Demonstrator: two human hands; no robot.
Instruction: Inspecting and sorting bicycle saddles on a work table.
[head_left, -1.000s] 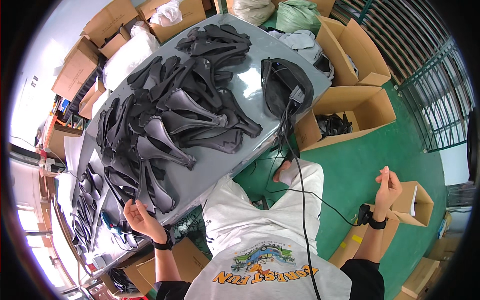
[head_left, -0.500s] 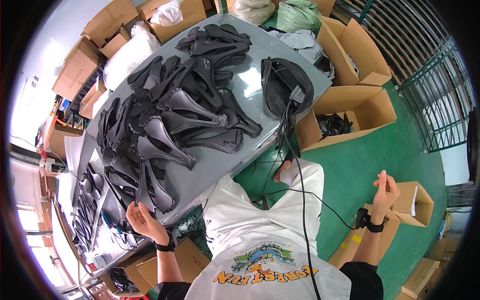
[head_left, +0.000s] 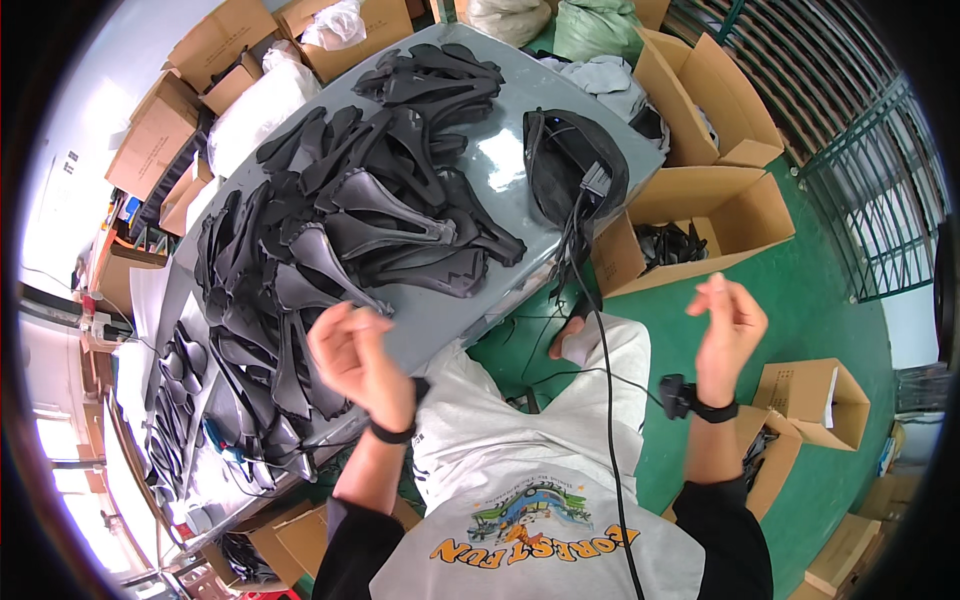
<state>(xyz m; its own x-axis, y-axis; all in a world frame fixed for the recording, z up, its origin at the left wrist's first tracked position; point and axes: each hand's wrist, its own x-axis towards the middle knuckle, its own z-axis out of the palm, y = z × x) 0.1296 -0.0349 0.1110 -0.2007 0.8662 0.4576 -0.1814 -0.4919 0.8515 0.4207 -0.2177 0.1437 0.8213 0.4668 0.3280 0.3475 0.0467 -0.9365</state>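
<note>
Head view: left hand (head_left: pixel 360 360) hovering by near edge of table (head_left: pixel 505 185), in front of pile of black saddle-shaped pieces (head_left: pixel 380 235); fingers curling loosely, blurring, cannot tell whether tips are meeting. Pile lying across table, left of black bag (head_left: pixel 545 185). Right hand (head_left: pixel 727 335) hovering over green floor (head_left: pixel 840 330), in front of open cardboard box (head_left: pixel 750 218); fingers bending inward, cannot tell whether touching.

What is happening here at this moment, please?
A seated person has both hands raised beside a smooth grey table; neither visibly holds anything. The left hand, slightly blurred, is near a pile of black, saddle-shaped pieces. The right hand is above the green floor, nearest an open brown cardboard box. A black bag lies on the table.
</note>
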